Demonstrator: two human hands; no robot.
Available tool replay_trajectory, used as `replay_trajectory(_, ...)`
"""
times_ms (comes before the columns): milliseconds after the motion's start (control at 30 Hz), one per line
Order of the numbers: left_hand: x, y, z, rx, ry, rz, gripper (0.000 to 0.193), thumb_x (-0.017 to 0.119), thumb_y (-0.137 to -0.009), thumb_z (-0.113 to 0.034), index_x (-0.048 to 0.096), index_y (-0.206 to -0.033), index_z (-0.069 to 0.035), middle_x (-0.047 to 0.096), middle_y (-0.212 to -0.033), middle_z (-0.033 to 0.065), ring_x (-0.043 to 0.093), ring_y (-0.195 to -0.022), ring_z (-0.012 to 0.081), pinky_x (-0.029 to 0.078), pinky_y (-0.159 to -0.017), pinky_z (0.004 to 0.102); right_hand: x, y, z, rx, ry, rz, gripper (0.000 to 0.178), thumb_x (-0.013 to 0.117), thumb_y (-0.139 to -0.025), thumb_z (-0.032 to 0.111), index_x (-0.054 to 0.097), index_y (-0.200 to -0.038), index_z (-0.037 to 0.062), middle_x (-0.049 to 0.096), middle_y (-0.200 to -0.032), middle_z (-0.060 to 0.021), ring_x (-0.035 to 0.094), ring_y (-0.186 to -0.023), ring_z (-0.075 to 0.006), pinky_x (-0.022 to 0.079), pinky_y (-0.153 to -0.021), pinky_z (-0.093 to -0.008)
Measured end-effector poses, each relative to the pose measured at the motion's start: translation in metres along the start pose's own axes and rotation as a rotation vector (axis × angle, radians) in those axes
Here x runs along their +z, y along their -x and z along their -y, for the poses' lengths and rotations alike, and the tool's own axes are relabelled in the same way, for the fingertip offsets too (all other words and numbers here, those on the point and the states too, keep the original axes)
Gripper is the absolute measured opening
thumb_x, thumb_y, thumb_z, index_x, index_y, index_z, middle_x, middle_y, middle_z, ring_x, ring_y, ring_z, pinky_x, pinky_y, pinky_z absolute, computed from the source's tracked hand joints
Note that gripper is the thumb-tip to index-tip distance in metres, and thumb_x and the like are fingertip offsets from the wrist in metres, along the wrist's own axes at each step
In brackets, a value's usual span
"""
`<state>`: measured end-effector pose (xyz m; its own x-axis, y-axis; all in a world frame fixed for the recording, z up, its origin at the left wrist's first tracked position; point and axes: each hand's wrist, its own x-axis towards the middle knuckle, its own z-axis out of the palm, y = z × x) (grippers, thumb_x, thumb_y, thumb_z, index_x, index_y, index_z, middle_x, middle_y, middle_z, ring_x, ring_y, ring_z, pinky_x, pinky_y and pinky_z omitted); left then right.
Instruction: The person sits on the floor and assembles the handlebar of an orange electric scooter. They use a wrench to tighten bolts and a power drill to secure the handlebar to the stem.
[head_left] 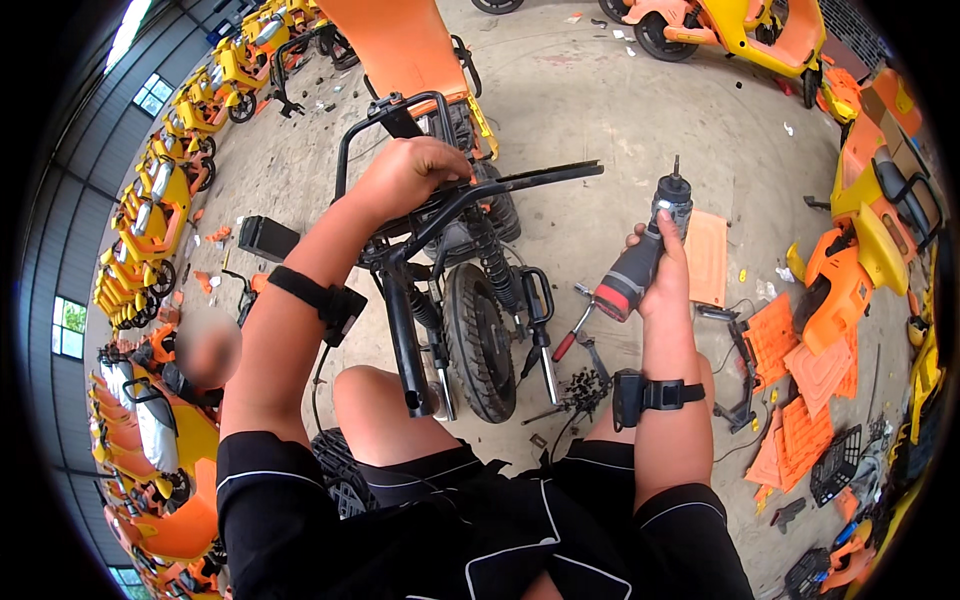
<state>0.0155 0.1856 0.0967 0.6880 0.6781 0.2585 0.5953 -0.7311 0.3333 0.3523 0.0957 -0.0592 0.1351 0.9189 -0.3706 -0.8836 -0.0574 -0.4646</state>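
A black tubular scooter frame (470, 207) with a wheel (478, 345) and coil shock absorbers (492, 268) stands in front of my knees. My left hand (412, 172) rests over the top of this frame, fingers curled down; what they pinch, if anything, is hidden. Out to the right, my right hand (662, 265) grips a grey and red cordless screwdriver (630, 275), its bit pointing up and away from me. The tool is held apart from the frame. Beyond the frame, an orange body panel (400, 45) rises.
On the floor lie a red-handled screwdriver (572, 335), a pile of small dark parts (582, 388), a black box (268, 239) and orange panels (800, 435). Rows of yellow scooters (150, 225) line the left. Another person (190, 365) is at the left; more scooters (740, 30) stand far right.
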Motion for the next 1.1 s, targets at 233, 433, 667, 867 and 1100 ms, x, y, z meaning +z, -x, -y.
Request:
replay_trajectory(233, 0.0, 0.003, 0.0, -0.14, 0.141, 0.011, 0.02, 0.071, -0.08, 0.005, 0.074, -0.098, -0.002, 0.074, -0.101, 0.0092, 0.072, -0.096, 0.0227, 0.056, -0.088, 0.0323, 0.003, 0.003, -0.001, 0.006, 0.04, 0.001, 0.033, 0.073, -0.091, 0.034, 0.054, -0.099, 0.0087, 0.062, -0.082, -0.0051, 0.062, -0.069, -0.0173, 0.055, -0.058, -0.0321)
replay_trajectory(433, 0.001, 0.005, 0.001, -0.219, 0.189, 0.014, 0.016, 0.074, -0.084, -0.002, 0.074, -0.1, -0.002, 0.074, -0.1, 0.0079, 0.071, -0.095, 0.0201, 0.054, -0.09, 0.032, 0.001, 0.0, -0.002, 0.018, 0.014, -0.003, 0.032, 0.079, -0.086, 0.031, 0.056, -0.098, 0.01, 0.061, -0.081, -0.0048, 0.062, -0.068, -0.0187, 0.054, -0.058, -0.0328)
replay_trajectory(667, 0.011, 0.008, 0.001, -0.283, 0.304, -0.057, 0.018, 0.073, -0.084, -0.001, 0.073, -0.102, -0.003, 0.074, -0.097, 0.0062, 0.071, -0.095, 0.0179, 0.054, -0.087, 0.0308, -0.002, -0.003, -0.004, 0.02, 0.035, 0.007, 0.033, 0.079, -0.086, 0.031, 0.056, -0.098, 0.0102, 0.06, -0.081, -0.0043, 0.062, -0.069, -0.0183, 0.054, -0.057, -0.0325)
replay_trajectory(867, 0.01, 0.006, 0.001, -0.287, 0.288, -0.075, 0.019, 0.071, -0.083, 0.003, 0.073, -0.102, -0.002, 0.075, -0.098, 0.0078, 0.072, -0.093, 0.0188, 0.055, -0.087, 0.0319, 0.007, 0.003, -0.006, 0.011, 0.109, 0.019, 0.034, 0.077, -0.088, 0.033, 0.055, -0.098, 0.0095, 0.06, -0.082, -0.0042, 0.062, -0.069, -0.018, 0.054, -0.058, -0.0323)
replay_trajectory(1100, 0.009, 0.009, 0.003, -0.252, 0.288, -0.051, 0.021, 0.069, -0.083, 0.005, 0.074, -0.101, -0.004, 0.075, -0.096, 0.0078, 0.072, -0.092, 0.0195, 0.055, -0.086, 0.0319, 0.003, 0.006, -0.01, 0.037, 0.171, 0.02, 0.034, 0.074, -0.09, 0.036, 0.056, -0.097, 0.0082, 0.062, -0.082, -0.0041, 0.062, -0.07, -0.0173, 0.054, -0.058, -0.0315)
